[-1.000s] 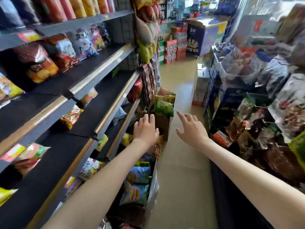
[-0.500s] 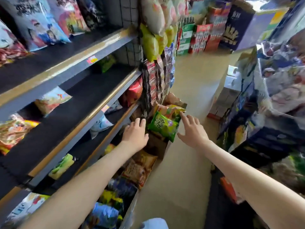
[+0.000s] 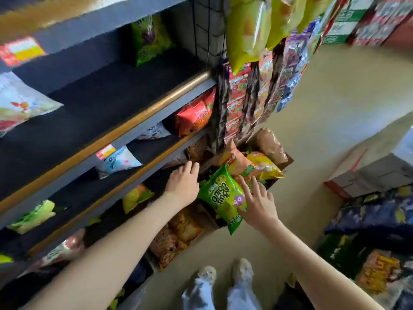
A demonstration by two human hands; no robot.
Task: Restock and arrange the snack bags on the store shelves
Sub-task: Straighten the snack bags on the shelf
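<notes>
You are at the picking-up step. Nothing has gone onto a shelf from your hands yet. Both hands are down at the box on the floor, which is just beside the low end of the shelves.

The green bag is the one you are after. It sits on top of the other bags in the box, tipped on a slant, between your two hands.

Your left hand is open. Its fingers are nearly straight and point into the box. It holds nothing. It is just beside the left edge of the green bag, and I cannot tell if it touches it.

Your right hand is spread wide, with straight fingers lying on the right side of the bag. The thumb is hidden, so I cannot tell if it is under the bag. It does not look like a real grip.

I think the next move is to close your hands on the bag and lift it out. Then you need a bare spot on a shelf, and there is lots of dark bare shelf to your left.

The bag is bright green with big white words and a little purple face. It looks puffy and shiny, full of air. I think it will be light and slippery, so hold it softly by the sides and do not squash it. An orange bag and a yellow bag lie just behind it and may slide when it comes out.
</notes>
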